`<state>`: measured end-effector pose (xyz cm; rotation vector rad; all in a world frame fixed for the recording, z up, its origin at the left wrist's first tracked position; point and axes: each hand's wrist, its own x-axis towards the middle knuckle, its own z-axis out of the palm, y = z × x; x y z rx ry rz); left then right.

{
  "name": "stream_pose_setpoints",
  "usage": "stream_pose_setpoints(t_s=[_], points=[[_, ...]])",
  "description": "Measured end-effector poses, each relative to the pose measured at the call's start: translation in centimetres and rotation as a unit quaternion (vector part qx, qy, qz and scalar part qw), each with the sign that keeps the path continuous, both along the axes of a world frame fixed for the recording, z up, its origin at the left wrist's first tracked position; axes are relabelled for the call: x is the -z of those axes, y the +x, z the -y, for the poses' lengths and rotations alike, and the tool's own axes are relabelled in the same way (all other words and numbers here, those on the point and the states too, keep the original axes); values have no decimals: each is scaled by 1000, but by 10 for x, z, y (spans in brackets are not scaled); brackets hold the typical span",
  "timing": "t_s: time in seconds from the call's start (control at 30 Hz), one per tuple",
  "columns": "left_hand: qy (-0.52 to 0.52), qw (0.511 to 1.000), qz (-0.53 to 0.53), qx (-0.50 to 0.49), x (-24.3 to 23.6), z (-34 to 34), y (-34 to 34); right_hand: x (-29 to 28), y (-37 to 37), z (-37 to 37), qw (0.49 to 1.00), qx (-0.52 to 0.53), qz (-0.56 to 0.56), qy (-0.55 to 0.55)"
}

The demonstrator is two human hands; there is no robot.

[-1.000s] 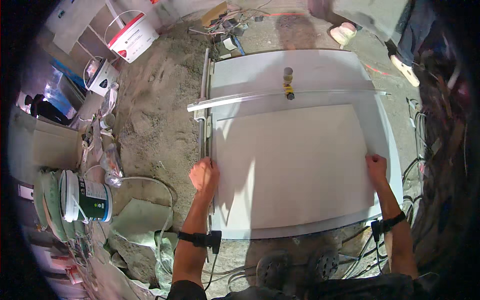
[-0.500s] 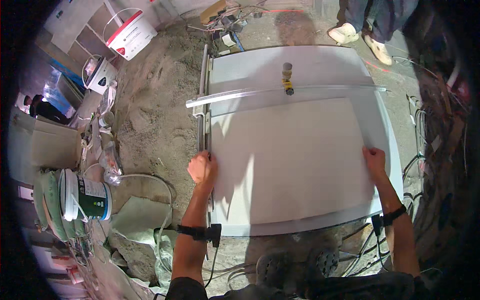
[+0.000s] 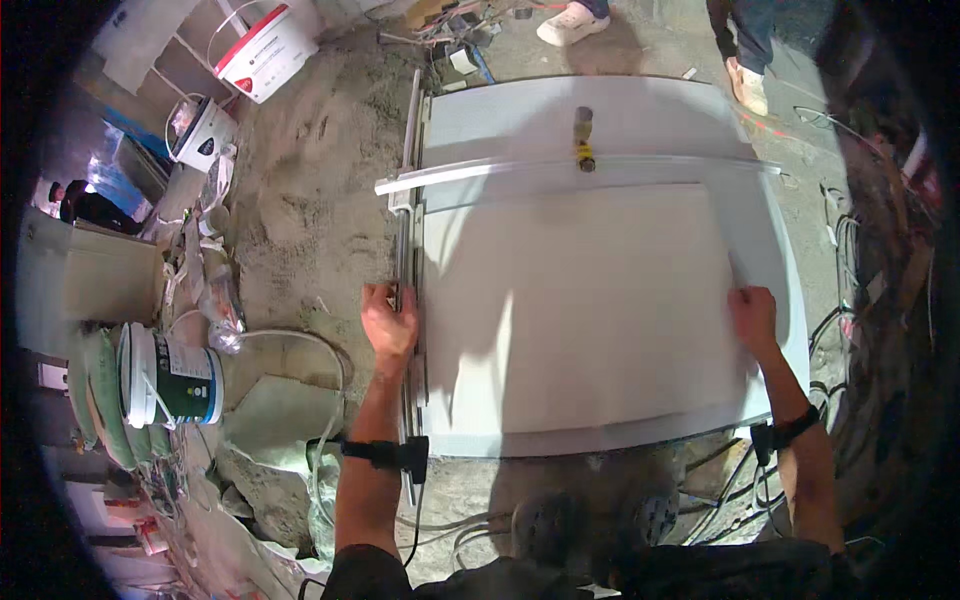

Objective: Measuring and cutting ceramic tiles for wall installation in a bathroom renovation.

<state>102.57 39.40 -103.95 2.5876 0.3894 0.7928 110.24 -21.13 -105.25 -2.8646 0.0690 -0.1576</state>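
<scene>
1. Though its edges look bowed, a large grey-white rectangular slab (image 3: 500, 112) lies flat above the rough grey-brown floor (image 3: 290, 220).
2. Off-white rectangular flat sheet (image 3: 600, 300): on slab, left side close to slab's left edge; slab shows past it along near and right edges.
3. Long straight silver metal bar (image 3: 480, 173): crosses slab beyond sheet's far edge, sticks out past slab's left edge.
4. Narrow silver metal rail (image 3: 411, 130): runs along slab's left edge.
5. Green-and-white cylindrical plastic bucket (image 3: 185, 378): on floor, well apart from slab's left edge.
6. Left hand (image 3: 390, 322): fingers curled narrow at rail, midway along slab's left edge; can't tell if gripping.
7. Right hand (image 3: 754, 315): fingers curled in at sheet's right edge, near slab's right edge; can't tell if pinching.
8. Small yellow-and-grey cylindrical piece (image 3: 584, 142): at bar, about midway between slab's left and right edges.
</scene>
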Motion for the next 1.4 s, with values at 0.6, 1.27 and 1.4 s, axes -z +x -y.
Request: stream_pose_setpoints(t_s=[0.6,1.27,1.4], points=[[-266,963,-43,-1,29,-29,4,8,-5,-23,996,41,-55,-60],[142,857,-373,327,-65,3,-131,-3,-20,-9,997,-4,-75,35],[123,855,-374,336,-64,5,-141,-3,-24,-9,998,-6,-54,25]])
